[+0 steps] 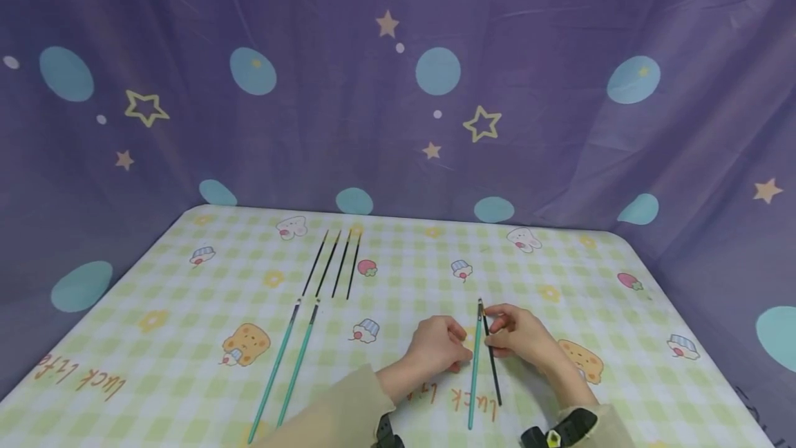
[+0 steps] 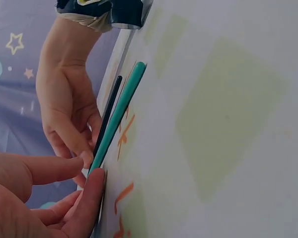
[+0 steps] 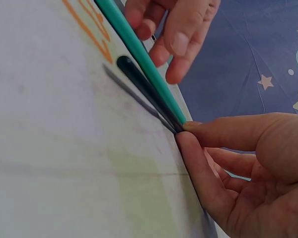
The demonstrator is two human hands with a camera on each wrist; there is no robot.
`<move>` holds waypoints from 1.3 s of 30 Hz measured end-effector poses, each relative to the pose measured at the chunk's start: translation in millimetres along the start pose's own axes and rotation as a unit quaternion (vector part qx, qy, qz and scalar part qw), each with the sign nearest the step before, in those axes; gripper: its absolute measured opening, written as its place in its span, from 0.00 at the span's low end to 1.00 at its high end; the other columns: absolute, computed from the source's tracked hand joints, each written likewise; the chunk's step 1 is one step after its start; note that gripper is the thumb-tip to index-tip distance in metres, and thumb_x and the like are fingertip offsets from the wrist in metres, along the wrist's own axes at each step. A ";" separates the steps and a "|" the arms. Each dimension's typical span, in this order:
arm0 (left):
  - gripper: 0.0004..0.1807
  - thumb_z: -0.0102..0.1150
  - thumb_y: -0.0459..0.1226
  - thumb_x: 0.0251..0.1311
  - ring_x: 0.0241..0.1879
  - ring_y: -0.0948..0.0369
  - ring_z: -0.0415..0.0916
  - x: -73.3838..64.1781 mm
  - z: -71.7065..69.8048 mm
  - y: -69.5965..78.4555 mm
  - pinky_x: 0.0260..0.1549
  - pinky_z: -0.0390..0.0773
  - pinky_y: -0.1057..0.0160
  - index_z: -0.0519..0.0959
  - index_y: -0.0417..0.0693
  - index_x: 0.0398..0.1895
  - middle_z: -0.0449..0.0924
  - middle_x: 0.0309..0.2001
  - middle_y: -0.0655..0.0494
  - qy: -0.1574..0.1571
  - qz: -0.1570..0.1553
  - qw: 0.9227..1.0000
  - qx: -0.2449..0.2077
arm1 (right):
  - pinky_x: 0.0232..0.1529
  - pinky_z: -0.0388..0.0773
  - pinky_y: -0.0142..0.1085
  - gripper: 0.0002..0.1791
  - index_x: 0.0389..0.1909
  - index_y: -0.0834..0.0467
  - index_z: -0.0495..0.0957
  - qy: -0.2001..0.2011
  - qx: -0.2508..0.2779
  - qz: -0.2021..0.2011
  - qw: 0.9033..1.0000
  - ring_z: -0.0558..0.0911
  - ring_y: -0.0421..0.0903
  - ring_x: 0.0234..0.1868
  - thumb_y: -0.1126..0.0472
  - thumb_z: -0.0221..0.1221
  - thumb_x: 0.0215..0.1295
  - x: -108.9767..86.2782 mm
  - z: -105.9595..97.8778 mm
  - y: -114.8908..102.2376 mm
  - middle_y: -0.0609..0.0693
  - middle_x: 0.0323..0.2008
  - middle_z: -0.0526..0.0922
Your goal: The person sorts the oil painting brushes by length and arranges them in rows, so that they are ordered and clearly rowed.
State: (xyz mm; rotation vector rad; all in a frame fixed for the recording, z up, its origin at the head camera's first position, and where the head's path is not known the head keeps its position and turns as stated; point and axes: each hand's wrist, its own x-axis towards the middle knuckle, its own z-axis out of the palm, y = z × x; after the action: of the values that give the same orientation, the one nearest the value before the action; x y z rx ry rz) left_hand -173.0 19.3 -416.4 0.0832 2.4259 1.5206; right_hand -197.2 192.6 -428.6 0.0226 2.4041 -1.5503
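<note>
A teal-handled paintbrush and a slim black paintbrush lie side by side on the table, close together at their bristle ends. My right hand pinches the black one between thumb and forefinger, as the right wrist view shows at the dark handle. On the other side, my left hand is beside the teal handle, with loosely bent fingers and a gap between thumb and forefinger. In the right wrist view, its fingertips stand just off that handle.
Several black paintbrushes lie in a slanted row at the back left. Two teal paintbrushes are in front of them. A checked, printed cloth covers the table, and a purple curtain hangs behind it.
</note>
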 end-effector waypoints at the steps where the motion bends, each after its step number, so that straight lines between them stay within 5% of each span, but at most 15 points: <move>1: 0.10 0.67 0.30 0.43 0.12 0.63 0.72 1.1 2.3 0.1 0.13 0.73 0.69 0.76 0.42 0.30 0.74 0.19 0.58 0.004 0.001 1.000 0.007 | 0.27 0.80 0.36 0.27 0.54 0.66 0.69 0.000 0.000 0.000 1.000 0.76 0.45 0.27 0.72 0.61 0.50 0.2 0.1 0.1 0.55 0.32 0.72; 14: 0.18 0.70 0.35 0.40 0.10 0.64 0.68 5.8 14.8 7.0 0.15 0.68 0.69 0.69 0.44 0.30 0.69 0.18 0.57 0.001 0.033 0.991 0.126 | 0.28 0.81 0.36 0.27 0.55 0.67 0.67 -0.015 -0.001 -0.008 1.000 0.76 0.44 0.28 0.72 0.61 0.51 -0.4 -2.6 1.0 0.55 0.32 0.72; 23: 0.16 0.67 0.32 0.38 0.19 0.60 0.65 8.6 14.2 7.3 0.17 0.66 0.69 0.69 0.44 0.29 0.67 0.22 0.56 0.014 0.037 0.984 0.176 | 0.27 0.81 0.36 0.28 0.55 0.67 0.67 -0.013 0.001 -0.002 1.000 0.75 0.44 0.28 0.72 0.60 0.51 0.9 -1.7 0.8 0.55 0.32 0.72; 39: 0.13 0.66 0.30 0.42 0.12 0.63 0.70 9.3 11.5 4.9 0.10 0.71 0.69 0.71 0.44 0.30 0.71 0.20 0.56 -0.002 -0.012 0.996 0.089 | 0.27 0.80 0.35 0.27 0.56 0.67 0.67 -0.016 0.001 -0.003 1.000 0.75 0.44 0.28 0.72 0.60 0.51 0.1 -2.0 0.1 0.54 0.32 0.72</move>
State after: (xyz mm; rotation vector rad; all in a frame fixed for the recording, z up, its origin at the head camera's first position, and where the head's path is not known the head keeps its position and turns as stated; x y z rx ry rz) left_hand -179.4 33.4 -418.7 0.0930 2.5443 1.2890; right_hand -197.7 194.5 -427.9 -0.0099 2.3800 -1.5438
